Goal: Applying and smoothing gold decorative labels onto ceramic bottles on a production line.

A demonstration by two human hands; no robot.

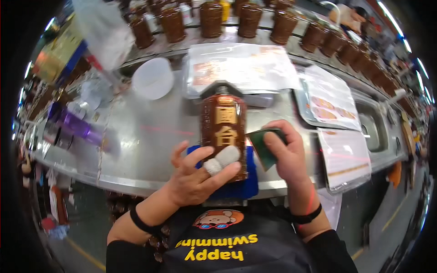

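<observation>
A glossy brown bottle (223,116) with raised gold characters and a dark cap lies on a blue cloth (250,184), its cap end away from me. Across its lower front rests my left hand (200,175), fingers spread. One finger wears a whitish cover over its tip and a pale textured band lower down. To the bottle's right, my right hand (290,148) pinches a flat dark-green piece (264,144) with a tan edge between thumb and fingers. That piece is close beside the bottle; its exact kind is unclear.
Behind the bottle is a tray (241,68) covered with printed sheets. More sheets (334,107) lie to the right, near a sink (375,132). A white round container (153,78) and a purple object (82,127) are on the left. Several brown bottles (211,20) line the back.
</observation>
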